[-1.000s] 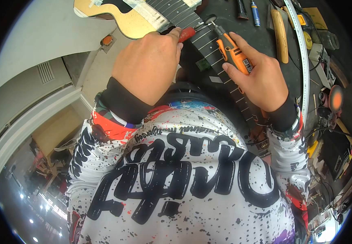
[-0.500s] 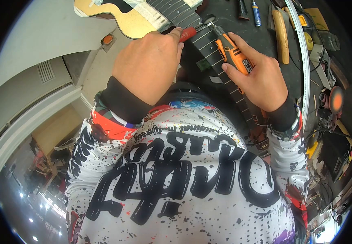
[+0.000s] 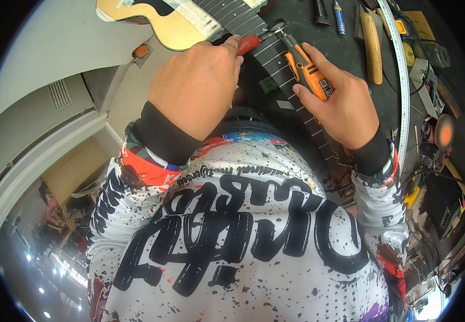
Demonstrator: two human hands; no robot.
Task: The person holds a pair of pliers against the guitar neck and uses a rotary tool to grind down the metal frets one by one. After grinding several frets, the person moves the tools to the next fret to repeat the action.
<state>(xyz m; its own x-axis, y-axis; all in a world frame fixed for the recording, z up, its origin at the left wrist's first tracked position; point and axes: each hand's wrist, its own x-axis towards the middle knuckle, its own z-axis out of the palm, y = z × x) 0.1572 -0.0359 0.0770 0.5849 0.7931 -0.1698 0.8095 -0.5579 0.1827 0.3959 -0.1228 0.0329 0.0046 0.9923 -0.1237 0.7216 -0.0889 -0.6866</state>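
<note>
Right hand (image 3: 345, 102) pinches rotary tool (image 3: 309, 71) — likely rigid, lightish; best held mid-body. Left hand (image 3: 192, 86) pinches red handle (image 3: 249, 44), left.

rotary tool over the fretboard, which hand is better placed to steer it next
Right, I'd say: the right hand already grips the rotary tool over the fretboard, while the left hand is occupied holding the red handle.

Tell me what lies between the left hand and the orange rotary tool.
Head view: the red handle in the left hand, then a stretch of fretboard, before the orange rotary tool.
</note>
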